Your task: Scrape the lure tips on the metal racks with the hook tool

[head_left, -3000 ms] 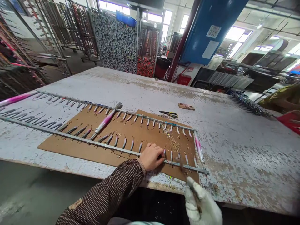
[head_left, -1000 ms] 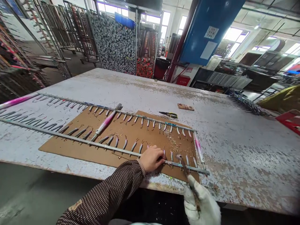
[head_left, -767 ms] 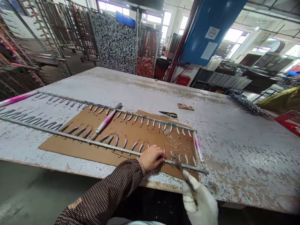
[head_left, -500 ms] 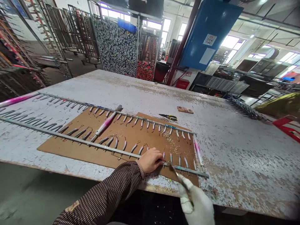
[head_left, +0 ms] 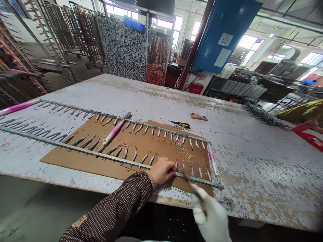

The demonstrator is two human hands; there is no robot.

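Note:
A long metal rack lies across a brown cardboard sheet. Small pink-and-silver fishing lures hang in rows from the rack's bars. My bare left hand is closed and presses on the near bar, its fingertips pinched at a lure. My right hand wears a white glove and grips a thin dark tool. The tool's tip touches the near bar just right of my left fingers. Gold shavings litter the cardboard.
The grey, paint-flecked table also carries yellow-handled pliers and a small brown block beyond the cardboard. A red tray sits at the right edge. Racks of lures and a blue column stand behind.
My gloved right hand has brought the tool's tip leftward along the near bar, toward my left fingers. My left hand has stayed pressed on the bar.

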